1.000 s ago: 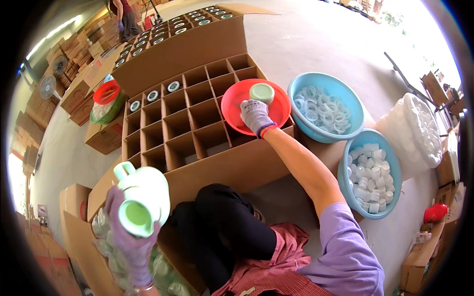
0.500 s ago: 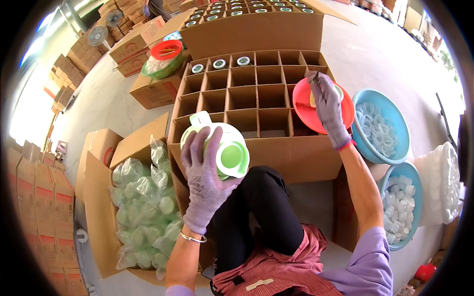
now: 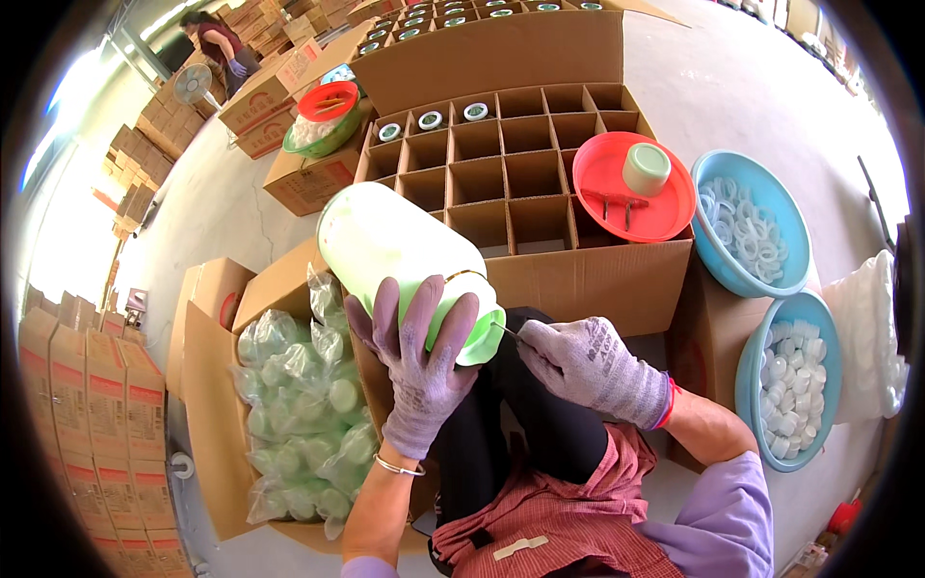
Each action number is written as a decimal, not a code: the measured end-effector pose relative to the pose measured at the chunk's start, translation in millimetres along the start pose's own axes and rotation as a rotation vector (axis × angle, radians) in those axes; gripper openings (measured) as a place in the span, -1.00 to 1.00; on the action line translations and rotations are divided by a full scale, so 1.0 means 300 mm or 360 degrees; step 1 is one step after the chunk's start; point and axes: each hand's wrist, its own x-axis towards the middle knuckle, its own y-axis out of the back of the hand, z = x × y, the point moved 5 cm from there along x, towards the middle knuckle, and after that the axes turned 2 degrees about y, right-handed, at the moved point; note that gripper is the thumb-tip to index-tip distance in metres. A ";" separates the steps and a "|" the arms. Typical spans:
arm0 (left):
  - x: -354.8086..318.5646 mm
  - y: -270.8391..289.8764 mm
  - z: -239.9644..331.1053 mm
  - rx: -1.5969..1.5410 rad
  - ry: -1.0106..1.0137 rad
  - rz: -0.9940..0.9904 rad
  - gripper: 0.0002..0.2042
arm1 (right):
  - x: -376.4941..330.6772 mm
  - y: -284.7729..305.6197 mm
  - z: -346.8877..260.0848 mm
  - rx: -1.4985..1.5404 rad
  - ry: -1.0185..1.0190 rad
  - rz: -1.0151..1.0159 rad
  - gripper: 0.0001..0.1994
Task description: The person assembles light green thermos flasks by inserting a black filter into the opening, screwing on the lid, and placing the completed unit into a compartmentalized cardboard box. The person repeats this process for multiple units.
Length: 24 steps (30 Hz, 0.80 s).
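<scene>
As the vessel (image 3: 395, 236) slants, mouth lower-right, hands (image 3: 419, 380) clasp it and pinch a tool (image 3: 505, 329).

The right hand (image 3: 597, 366) hides most of a thin metal tool (image 3: 506, 331); only its slim tip shows, at the mouth of a green jug (image 3: 400, 241). The left hand (image 3: 419, 361) covers part of the jug's near side. Three bottles in the divided box (image 3: 588, 289) show only their lids (image 3: 431, 120). The far carton (image 3: 491, 56) is cut off at the top; a red object (image 3: 844, 517), near right, fades into the dark rim.
</scene>
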 end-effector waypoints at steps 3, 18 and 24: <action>-0.007 0.009 0.009 0.0047 -0.0040 0.0073 -0.44 | 0.009 -0.011 -0.012 0.0030 -0.0023 0.0054 -0.85; -0.072 0.037 0.003 0.0273 -0.0186 0.0123 -0.46 | 0.016 -0.121 -0.052 0.1527 -0.1033 -0.0756 -0.70; -0.094 0.021 -0.004 0.0238 -0.0142 0.0083 -0.52 | -0.003 -0.169 -0.066 0.2142 -0.1157 -0.0876 -0.69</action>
